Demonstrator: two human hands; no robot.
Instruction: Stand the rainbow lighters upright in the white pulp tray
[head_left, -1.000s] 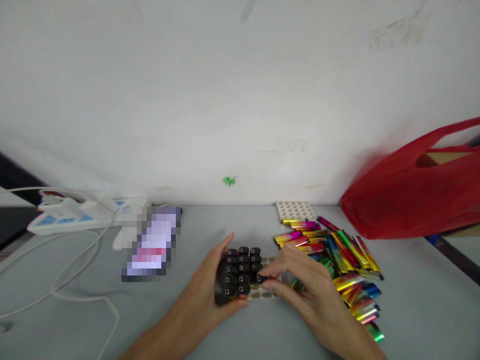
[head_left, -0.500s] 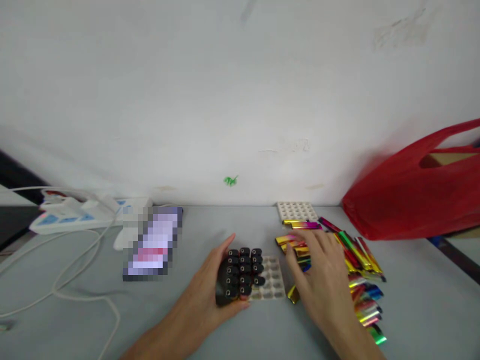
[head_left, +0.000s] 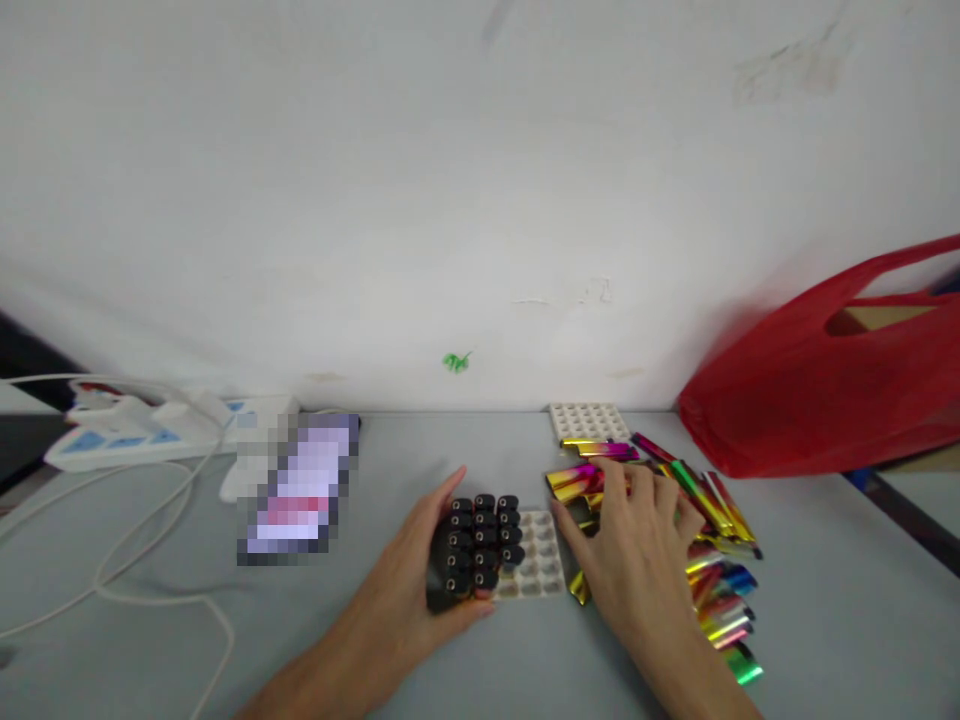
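Note:
My left hand [head_left: 405, 560] wraps round a block of black-topped tubes [head_left: 484, 540], thumb along the near side and fingers behind at the left. The tubes stand upright in close rows in a pale grid tray [head_left: 541, 555], whose right-hand cells hold none. My right hand [head_left: 637, 540] is over a loose pile of shiny metallic tubes [head_left: 570, 482] in gold, pink, green and blue. Its thumb and forefinger are apart, with tubes showing in the gap; the other fingertips bend down onto the pile and are partly hidden.
A second pale grid tray [head_left: 589, 420] lies against the wall behind the pile. At the right stands a red bag [head_left: 817, 390]. On the left are a phone [head_left: 304, 485] with a blurred screen, a white power strip [head_left: 255, 415] and loose white cables [head_left: 161, 600].
My right hand has shifted slightly within the pile, and its fingers are spread and bent further down. My left hand keeps its place round the black-topped tubes. The view has turned slightly.

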